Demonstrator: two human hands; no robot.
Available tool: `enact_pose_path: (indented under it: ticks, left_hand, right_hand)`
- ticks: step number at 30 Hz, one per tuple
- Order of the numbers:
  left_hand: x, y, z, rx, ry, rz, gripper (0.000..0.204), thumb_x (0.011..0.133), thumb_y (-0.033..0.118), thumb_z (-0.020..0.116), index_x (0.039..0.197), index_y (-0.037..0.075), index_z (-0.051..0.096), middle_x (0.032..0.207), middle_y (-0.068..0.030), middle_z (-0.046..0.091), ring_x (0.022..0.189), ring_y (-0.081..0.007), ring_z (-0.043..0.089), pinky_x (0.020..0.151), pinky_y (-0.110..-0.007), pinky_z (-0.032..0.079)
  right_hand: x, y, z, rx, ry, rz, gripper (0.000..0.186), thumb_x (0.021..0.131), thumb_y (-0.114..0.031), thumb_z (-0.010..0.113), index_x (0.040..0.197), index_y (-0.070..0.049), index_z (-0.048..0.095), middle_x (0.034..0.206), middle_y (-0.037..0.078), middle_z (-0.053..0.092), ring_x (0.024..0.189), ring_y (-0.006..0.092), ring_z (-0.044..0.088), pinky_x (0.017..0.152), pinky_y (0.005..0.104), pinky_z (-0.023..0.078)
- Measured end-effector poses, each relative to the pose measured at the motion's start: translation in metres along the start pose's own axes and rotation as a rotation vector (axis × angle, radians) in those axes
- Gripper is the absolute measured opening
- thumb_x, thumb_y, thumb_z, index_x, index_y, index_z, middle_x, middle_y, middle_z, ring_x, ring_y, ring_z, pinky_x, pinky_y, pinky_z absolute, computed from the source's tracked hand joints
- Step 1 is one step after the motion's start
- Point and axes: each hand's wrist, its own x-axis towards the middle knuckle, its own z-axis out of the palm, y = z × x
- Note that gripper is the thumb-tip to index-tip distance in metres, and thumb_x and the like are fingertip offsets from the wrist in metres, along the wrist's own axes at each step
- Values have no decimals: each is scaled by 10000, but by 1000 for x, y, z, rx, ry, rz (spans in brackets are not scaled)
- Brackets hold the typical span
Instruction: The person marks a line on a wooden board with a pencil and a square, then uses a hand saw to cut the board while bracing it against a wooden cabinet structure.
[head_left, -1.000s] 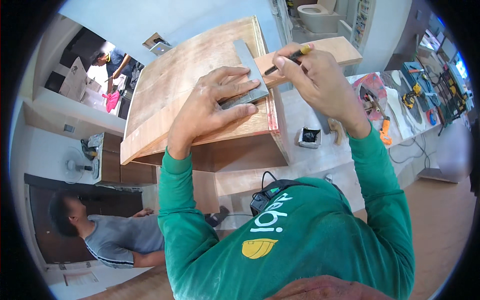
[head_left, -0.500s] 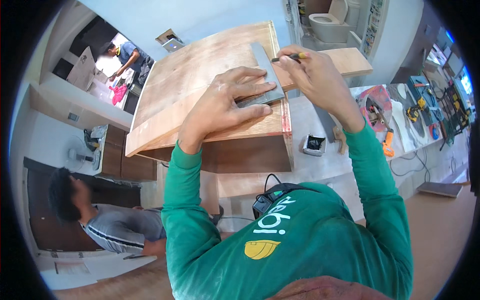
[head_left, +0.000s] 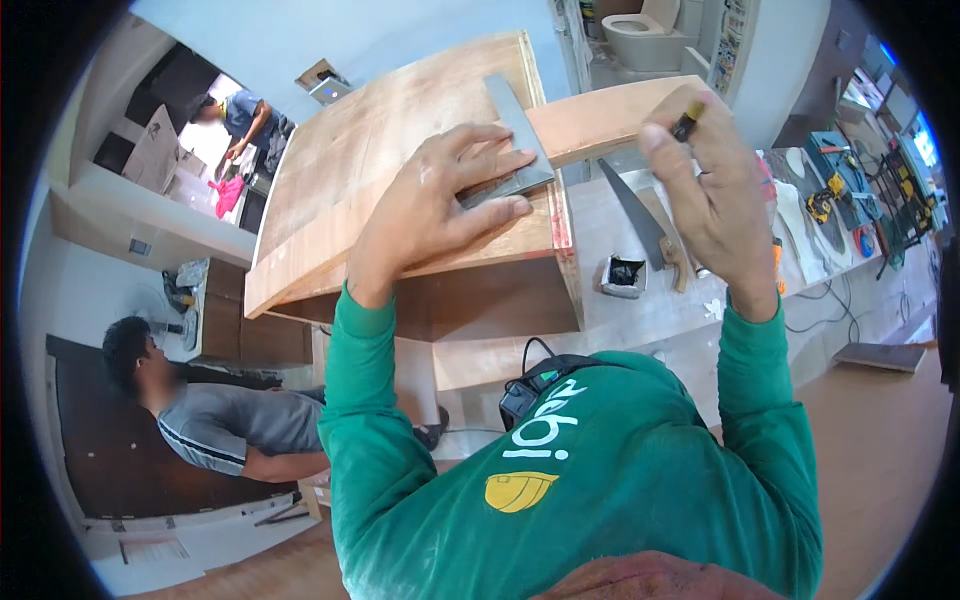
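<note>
My left hand (head_left: 435,195) lies over a flat grey metal square (head_left: 522,128), its thumb and fingers apart, holding it against a plywood box (head_left: 390,120). The square rests along the top panel near the box's right end; my palm hides part of it. My right hand (head_left: 712,180) is raised to the right of the box, slightly blurred. It is closed on a dark pencil with a yellowish end (head_left: 688,122), and no longer touches the wood. A loose wooden board (head_left: 620,115) sticks out to the right behind the box's end.
Below my right hand, a handsaw (head_left: 640,220) and a small white container (head_left: 625,276) with a black lining lie on a work surface. A yellow drill (head_left: 822,200) and other tools sit farther right. One person (head_left: 235,420) is at left; another (head_left: 245,125) works behind.
My right hand has lifted the pencil away from the square and moved right, uncovering the board and the handsaw. My left hand stays on the square. The view has shifted slightly.
</note>
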Motion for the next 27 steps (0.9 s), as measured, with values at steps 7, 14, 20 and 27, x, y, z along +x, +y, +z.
enact_pose_path:
  ticks: [7, 14, 20, 27]
  left_hand:
    - [0, 6, -1, -29, -8, -62, 443, 940, 273, 800, 1336, 82, 747, 1398, -184, 666, 1253, -374, 662, 1050, -434, 535]
    - [4, 10, -2, 66, 58, -14, 408, 954, 272, 791, 1301, 59, 755, 1315, -162, 707, 1302, -380, 634, 1086, -461, 498]
    - [4, 16, -14, 121, 241, -4, 359, 949, 205, 789, 1289, 91, 761, 1222, -129, 736, 1210, -388, 685, 1003, -457, 555]
    - [-11, 27, -1, 103, 215, 12, 377, 890, 165, 828, 1242, 50, 757, 1163, -166, 727, 1039, -364, 718, 887, -429, 587]
  right_hand:
    - [-10, 43, 4, -540, -280, -113, 299, 942, -150, 691, 1216, -37, 649, 1105, 119, 626, 1095, 336, 624, 943, 439, 513]
    - [13, 98, 19, -660, -141, -449, 203, 899, -133, 703, 1087, -65, 671, 1034, 56, 619, 1102, 249, 611, 907, 389, 521]
    - [43, 69, -11, -579, -307, -399, 136, 877, -130, 741, 974, -61, 675, 1016, 40, 620, 1039, 260, 597, 905, 401, 526]
    - [8, 70, -8, -521, -242, -354, 271, 822, -104, 763, 1076, -78, 673, 1058, 57, 614, 1068, 270, 607, 888, 417, 537]
